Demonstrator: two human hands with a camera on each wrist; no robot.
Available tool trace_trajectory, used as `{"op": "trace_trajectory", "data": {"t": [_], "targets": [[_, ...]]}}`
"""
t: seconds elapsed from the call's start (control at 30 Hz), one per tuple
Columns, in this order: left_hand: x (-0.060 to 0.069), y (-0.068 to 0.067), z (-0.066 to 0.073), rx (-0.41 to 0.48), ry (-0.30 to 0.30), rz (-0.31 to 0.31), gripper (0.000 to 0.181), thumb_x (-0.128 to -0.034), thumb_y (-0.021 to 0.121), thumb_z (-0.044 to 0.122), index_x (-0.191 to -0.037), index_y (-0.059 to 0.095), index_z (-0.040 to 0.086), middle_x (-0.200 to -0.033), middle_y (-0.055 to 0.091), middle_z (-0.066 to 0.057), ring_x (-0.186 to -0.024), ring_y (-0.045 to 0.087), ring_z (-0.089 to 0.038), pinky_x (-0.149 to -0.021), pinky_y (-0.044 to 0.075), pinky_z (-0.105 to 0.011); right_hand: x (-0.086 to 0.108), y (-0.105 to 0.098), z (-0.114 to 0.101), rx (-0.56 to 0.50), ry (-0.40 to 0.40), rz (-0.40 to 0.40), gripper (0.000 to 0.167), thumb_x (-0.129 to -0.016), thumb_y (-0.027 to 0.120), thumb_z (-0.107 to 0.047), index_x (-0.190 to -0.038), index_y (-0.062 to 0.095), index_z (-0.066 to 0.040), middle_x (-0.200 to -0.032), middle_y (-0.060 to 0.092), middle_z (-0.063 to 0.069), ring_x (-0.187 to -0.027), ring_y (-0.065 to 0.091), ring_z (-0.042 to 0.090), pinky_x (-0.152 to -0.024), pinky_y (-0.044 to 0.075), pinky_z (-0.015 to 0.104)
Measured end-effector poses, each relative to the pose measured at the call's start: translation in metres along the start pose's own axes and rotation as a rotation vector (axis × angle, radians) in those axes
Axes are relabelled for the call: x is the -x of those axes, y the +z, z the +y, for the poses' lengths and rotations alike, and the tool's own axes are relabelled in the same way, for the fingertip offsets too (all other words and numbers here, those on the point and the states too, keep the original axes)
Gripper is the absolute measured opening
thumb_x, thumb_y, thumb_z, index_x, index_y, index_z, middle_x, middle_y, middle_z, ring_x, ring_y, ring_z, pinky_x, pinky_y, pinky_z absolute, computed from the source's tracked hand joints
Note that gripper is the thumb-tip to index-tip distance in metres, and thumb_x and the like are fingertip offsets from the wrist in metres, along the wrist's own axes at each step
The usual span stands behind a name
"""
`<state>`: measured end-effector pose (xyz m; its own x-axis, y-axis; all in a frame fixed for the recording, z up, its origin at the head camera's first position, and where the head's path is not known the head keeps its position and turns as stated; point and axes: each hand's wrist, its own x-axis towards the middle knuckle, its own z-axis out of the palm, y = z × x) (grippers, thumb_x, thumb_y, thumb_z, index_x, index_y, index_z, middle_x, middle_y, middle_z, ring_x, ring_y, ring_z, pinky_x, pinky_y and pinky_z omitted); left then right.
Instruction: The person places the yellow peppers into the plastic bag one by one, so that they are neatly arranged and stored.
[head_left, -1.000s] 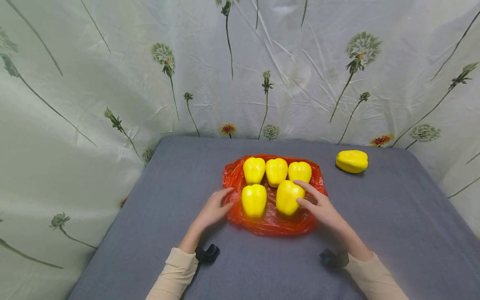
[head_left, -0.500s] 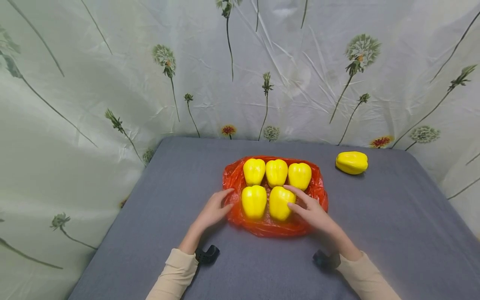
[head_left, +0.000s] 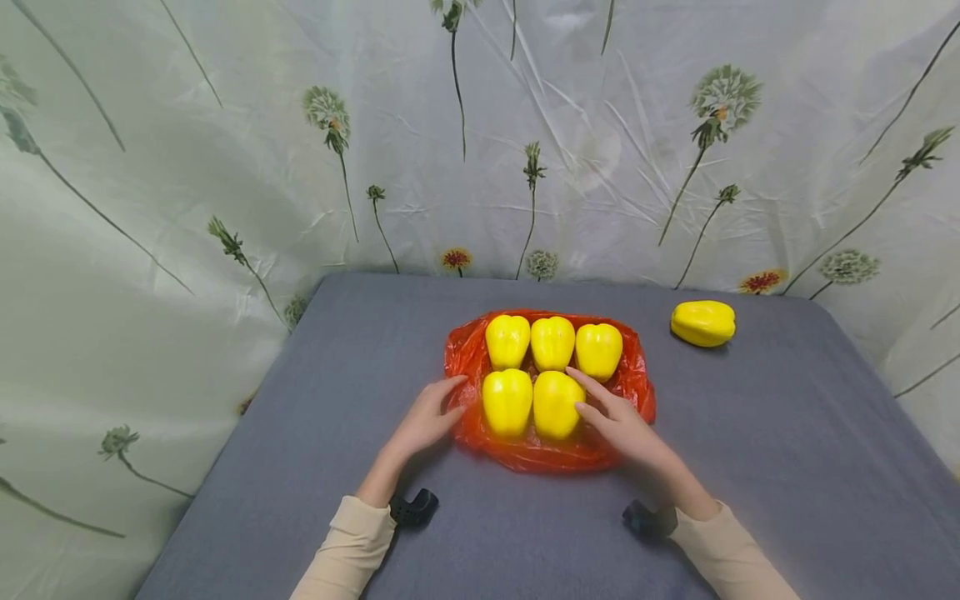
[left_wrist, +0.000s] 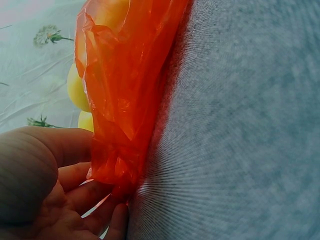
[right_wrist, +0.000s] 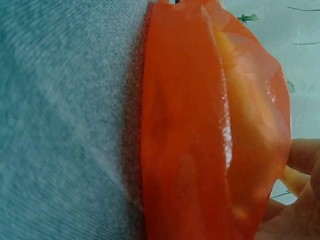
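Note:
In the head view, a crumpled red plastic bag [head_left: 467,421] lies spread with its rim up, holding two rows of yellow bell peppers. My left hand [head_left: 427,421] pinches the bag's left edge; the left wrist view has the thumb and fingers about the gathered film [left_wrist: 117,160]. On the right, my right hand [head_left: 618,421] holds the front-right bell pepper [head_left: 555,406], thumb and finger at its right side. That pepper stands beside the front-left bell pepper [head_left: 507,403]. Red film [right_wrist: 185,125] hides most of the pepper in the right wrist view.
One more yellow bell pepper [head_left: 703,323] lies on its side at the back right of the grey cloth-covered table [head_left: 360,333]. A pale curtain with a dandelion print [head_left: 577,167] hangs behind and to the left. Three peppers form the bag's back row.
My right hand has moved left with its bell pepper, which now stands upright close to the front-left one; it was tilted before. The left hand has stayed at the bag's edge.

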<state>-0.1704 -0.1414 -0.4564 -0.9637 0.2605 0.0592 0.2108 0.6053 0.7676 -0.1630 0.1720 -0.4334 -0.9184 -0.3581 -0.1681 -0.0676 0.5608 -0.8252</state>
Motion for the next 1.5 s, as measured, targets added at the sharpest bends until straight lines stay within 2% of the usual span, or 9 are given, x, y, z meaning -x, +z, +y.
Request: {"op": "trace_trajectory", "data": {"t": [0.47, 0.67, 0.93, 1.27, 1.5], "targets": [[-0.0011, 0.0007, -0.0015, 0.002, -0.003, 0.001, 0.048, -0.0885, 0.058, 0.013, -0.135, 0.048, 0.006, -0.137, 0.052, -0.016, -0.125, 0.047, -0.035, -0.107, 0.038, -0.052, 0.0021, -0.0004, -0.0028, 0.037, -0.070, 0.025, 0.055, -0.096, 0.046, -0.040, -0.147, 0.027, -0.033, -0.148, 0.041, 0.006, -0.127, 0.047, 0.028, -0.104, 0.042, 0.053], [-0.0011, 0.0002, -0.0019, 0.003, -0.002, 0.000, 0.049, -0.0883, 0.058, 0.013, -0.135, 0.048, 0.006, -0.136, 0.053, -0.015, -0.124, 0.047, -0.034, -0.107, 0.038, -0.051, 0.0014, 0.0002, -0.0030, 0.031, -0.062, 0.026, 0.055, -0.096, 0.045, -0.040, -0.147, 0.025, -0.034, -0.152, 0.036, 0.003, -0.134, 0.041, 0.030, -0.107, 0.037, 0.056], [-0.0011, 0.0004, -0.0026, -0.003, 0.002, -0.002, 0.048, -0.0884, 0.058, 0.014, -0.135, 0.048, 0.006, -0.136, 0.052, -0.015, -0.125, 0.047, -0.034, -0.107, 0.038, -0.051, 0.0003, 0.0021, -0.0026, 0.031, -0.098, 0.062, 0.054, -0.097, 0.046, -0.035, -0.147, 0.029, -0.028, -0.151, 0.037, 0.003, -0.135, 0.040, 0.029, -0.108, 0.036, 0.055], [-0.0020, -0.0008, -0.0029, -0.011, 0.012, 0.003, 0.049, -0.0879, 0.059, 0.013, -0.135, 0.049, 0.005, -0.136, 0.053, -0.016, -0.124, 0.047, -0.035, -0.107, 0.038, -0.051, -0.0017, -0.0001, -0.0034, 0.018, -0.054, 0.083, 0.054, -0.096, 0.047, -0.038, -0.147, 0.029, -0.031, -0.151, 0.036, 0.005, -0.135, 0.039, 0.030, -0.107, 0.037, 0.055], [-0.0021, 0.0009, -0.0034, -0.010, 0.006, 0.005, 0.048, -0.0879, 0.059, 0.013, -0.135, 0.049, 0.006, -0.135, 0.054, -0.015, -0.124, 0.048, -0.034, -0.108, 0.037, -0.051, 0.0018, -0.0072, -0.0039, 0.040, -0.136, 0.132, 0.051, -0.097, 0.049, -0.026, -0.145, 0.035, -0.017, -0.145, 0.044, 0.011, -0.121, 0.052, 0.032, -0.099, 0.046, 0.050]]}}
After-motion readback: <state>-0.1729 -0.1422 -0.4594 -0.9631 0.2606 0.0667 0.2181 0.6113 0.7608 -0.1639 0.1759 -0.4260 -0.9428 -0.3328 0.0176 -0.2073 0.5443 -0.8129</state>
